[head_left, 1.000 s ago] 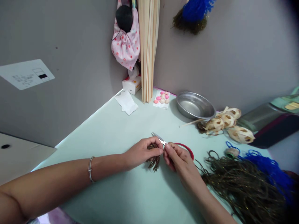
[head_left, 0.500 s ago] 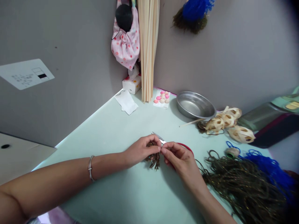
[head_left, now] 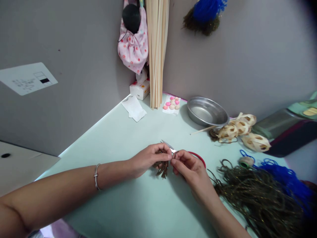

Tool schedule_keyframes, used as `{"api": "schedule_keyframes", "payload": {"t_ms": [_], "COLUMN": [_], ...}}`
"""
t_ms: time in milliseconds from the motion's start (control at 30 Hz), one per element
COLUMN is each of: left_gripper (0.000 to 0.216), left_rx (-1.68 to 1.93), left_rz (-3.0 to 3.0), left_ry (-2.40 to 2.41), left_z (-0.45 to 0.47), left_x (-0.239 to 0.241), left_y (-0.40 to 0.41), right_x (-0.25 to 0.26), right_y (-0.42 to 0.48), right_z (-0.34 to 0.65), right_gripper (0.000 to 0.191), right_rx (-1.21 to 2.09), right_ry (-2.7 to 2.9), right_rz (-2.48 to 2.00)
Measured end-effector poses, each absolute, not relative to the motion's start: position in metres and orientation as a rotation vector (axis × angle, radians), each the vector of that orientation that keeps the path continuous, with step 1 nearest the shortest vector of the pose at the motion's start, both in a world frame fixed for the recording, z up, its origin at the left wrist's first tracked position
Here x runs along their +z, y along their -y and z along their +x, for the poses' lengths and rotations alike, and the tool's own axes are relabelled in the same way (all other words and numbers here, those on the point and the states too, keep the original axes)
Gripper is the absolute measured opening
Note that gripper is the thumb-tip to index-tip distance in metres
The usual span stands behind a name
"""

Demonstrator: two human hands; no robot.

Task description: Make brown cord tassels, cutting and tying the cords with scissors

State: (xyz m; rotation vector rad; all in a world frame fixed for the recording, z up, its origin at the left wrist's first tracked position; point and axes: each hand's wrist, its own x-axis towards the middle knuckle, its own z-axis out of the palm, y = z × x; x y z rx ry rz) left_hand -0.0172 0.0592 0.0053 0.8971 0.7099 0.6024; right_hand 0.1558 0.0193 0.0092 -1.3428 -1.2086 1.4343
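Observation:
A small brown yarn tassel (head_left: 162, 170) hangs from my left hand (head_left: 146, 160), whose thumb and fingers pinch it near the top. Its loose strands spread below my fingers. Close beside it on the right, my right hand (head_left: 188, 165) pinches a short bit of brown yarn at the tassel's end between thumb and forefinger. The fingertips of both hands are almost touching. Behind them on the table lies a pair of scissors (head_left: 200, 157) with red handles, its blades pointing away to the left and its handles partly hidden by my right hand.
A heap of dark brown yarn (head_left: 257, 195) and blue yarn (head_left: 284, 178) lies at the right. Behind are woven strip balls (head_left: 255, 142), a metal bowl (head_left: 198, 114), pink and beige pieces (head_left: 172, 103), upright wooden strips (head_left: 156, 59), a tissue box (head_left: 139, 91) and white paper (head_left: 135, 108).
My hands have drawn very slightly apart, and a bit of brown yarn now shows at my right fingertips. The tassel strands have shifted a little to the left.

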Motion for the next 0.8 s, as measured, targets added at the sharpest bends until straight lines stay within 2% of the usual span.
{"api": "schedule_keyframes", "payload": {"t_ms": [300, 800], "left_gripper": [0.033, 0.026], "left_rx": [0.629, 0.721], "left_rz": [0.902, 0.745], "left_ry": [-0.710, -0.569], "left_z": [-0.0173, -0.0179], "left_x": [0.0025, 0.0054], "left_y": [-0.0610, -0.0634], "right_x": [0.0056, 0.0079], "right_y": [-0.0207, -0.0200], "right_z": [0.1565, 0.1495], "right_gripper": [0.024, 0.025], "right_rx": [1.451, 1.560], "right_ry": [1.173, 1.099], "right_rz": [-1.327, -1.263]}}
